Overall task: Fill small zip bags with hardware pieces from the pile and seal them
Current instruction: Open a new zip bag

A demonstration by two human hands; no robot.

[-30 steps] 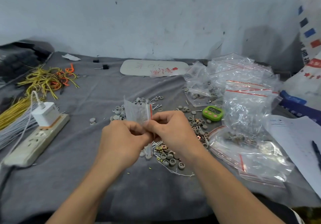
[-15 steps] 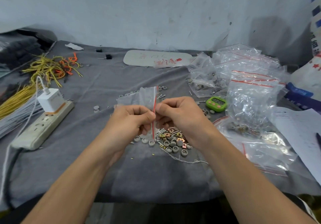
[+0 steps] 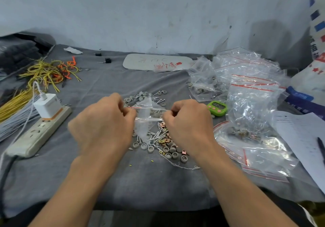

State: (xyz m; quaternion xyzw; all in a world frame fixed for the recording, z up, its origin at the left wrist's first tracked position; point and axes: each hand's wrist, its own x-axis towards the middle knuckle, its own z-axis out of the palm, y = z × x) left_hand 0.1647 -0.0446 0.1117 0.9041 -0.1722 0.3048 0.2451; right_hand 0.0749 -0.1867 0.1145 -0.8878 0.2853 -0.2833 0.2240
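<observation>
Head view: small zip bag (image 3: 143, 129) stretched just above pile (image 3: 163, 144), left hand (image 3: 103, 126) pinching one end of mouth, right hand (image 3: 188, 123) pinching other. Film probably thin, limp, slick; best gripped at stiffer zip strip, not body.

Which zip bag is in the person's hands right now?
The small bag pinched between left hand and right hand over the pile; the other bags lie heaped at right.

Two bare forearms, uncovered as far as they show; the left grip (image 3: 103, 130) and right grip (image 3: 190, 128) are bare hands.
</observation>
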